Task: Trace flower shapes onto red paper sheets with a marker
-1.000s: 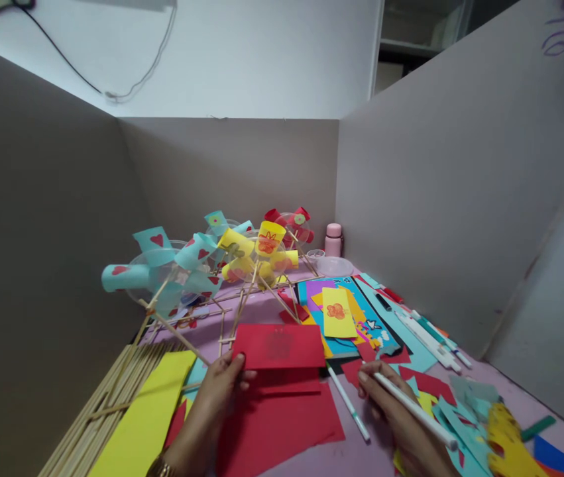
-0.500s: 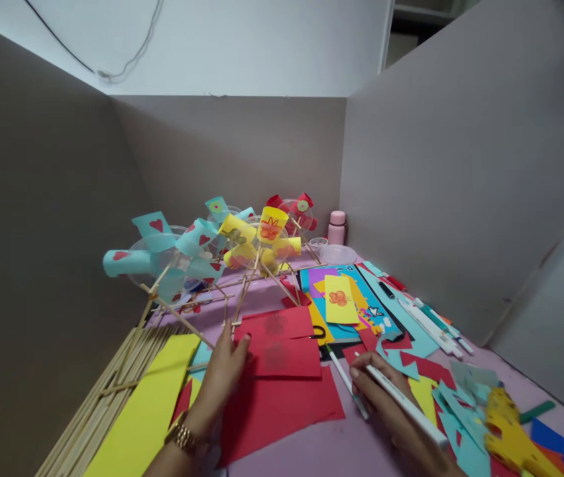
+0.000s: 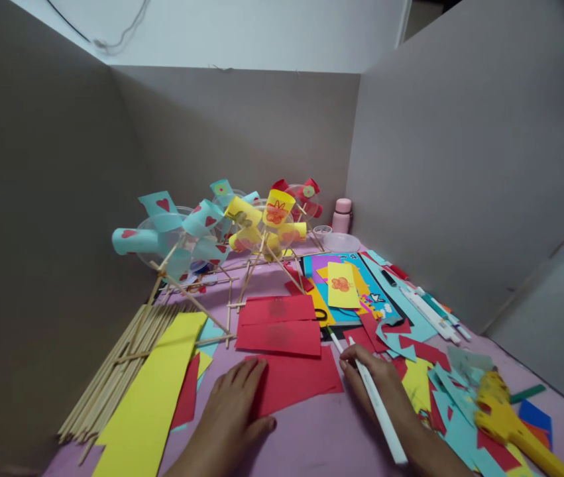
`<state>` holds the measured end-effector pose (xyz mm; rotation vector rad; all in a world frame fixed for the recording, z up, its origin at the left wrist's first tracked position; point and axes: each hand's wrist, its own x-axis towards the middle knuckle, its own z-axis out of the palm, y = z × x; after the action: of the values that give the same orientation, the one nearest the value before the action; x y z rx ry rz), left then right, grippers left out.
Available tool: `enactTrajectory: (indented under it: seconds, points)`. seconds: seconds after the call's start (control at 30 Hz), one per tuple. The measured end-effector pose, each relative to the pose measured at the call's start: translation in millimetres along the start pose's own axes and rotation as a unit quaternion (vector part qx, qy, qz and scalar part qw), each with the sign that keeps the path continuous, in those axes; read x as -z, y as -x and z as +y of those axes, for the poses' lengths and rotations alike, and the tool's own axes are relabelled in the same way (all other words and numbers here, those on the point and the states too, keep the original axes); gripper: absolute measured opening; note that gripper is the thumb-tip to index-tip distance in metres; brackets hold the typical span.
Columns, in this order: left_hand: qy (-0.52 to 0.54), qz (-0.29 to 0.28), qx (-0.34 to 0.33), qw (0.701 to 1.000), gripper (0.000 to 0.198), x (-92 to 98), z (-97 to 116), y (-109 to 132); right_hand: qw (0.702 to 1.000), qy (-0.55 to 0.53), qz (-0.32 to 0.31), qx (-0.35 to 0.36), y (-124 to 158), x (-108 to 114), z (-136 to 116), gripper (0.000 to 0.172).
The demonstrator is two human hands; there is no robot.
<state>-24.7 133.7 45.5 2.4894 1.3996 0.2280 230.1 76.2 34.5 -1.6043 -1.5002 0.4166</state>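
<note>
My left hand (image 3: 234, 407) lies flat with fingers spread at the left edge of a large red paper sheet (image 3: 301, 381). Just beyond it are two red paper strips (image 3: 279, 336) with dark, faint drawings. In my right hand (image 3: 378, 377) is a white marker (image 3: 378, 414), its tip pointing away and toward the left. A second white marker (image 3: 335, 339) with a green tip lies on the table beside the right fingers, partly hidden. Past them, a yellow paper strip (image 3: 343, 285) with an orange-red flower drawing rests on a colourful blue board (image 3: 378, 306).
Stick-and-paper pinwheels in light blue (image 3: 177, 242), yellow (image 3: 266, 222) and red (image 3: 306, 195) stand at the back. Wooden sticks (image 3: 112, 381) and a yellow sheet (image 3: 157, 391) lie left. Paper scraps (image 3: 453, 404), a yellow glue gun (image 3: 503, 414) and a pink bottle (image 3: 342, 215) are to the right.
My left hand has let go of the red strips and come back toward me onto the large red sheet. The right hand, still gripping the marker, has shifted slightly. The view has tilted down.
</note>
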Motion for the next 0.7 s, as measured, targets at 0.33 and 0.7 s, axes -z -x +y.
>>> enactTrajectory:
  seconds: [0.33, 0.7]
  points:
    - [-0.06, 0.003, -0.082, 0.995, 0.045, -1.1, 2, 2, 1.0, -0.028, 0.0, 0.006, 2, -3, 0, 0.012]
    - [-0.113, 0.246, -0.283, 0.92, 0.05, -4.0, -1, 19, 0.941, -0.302, -0.024, -0.151, 4, 12, -15, 0.03]
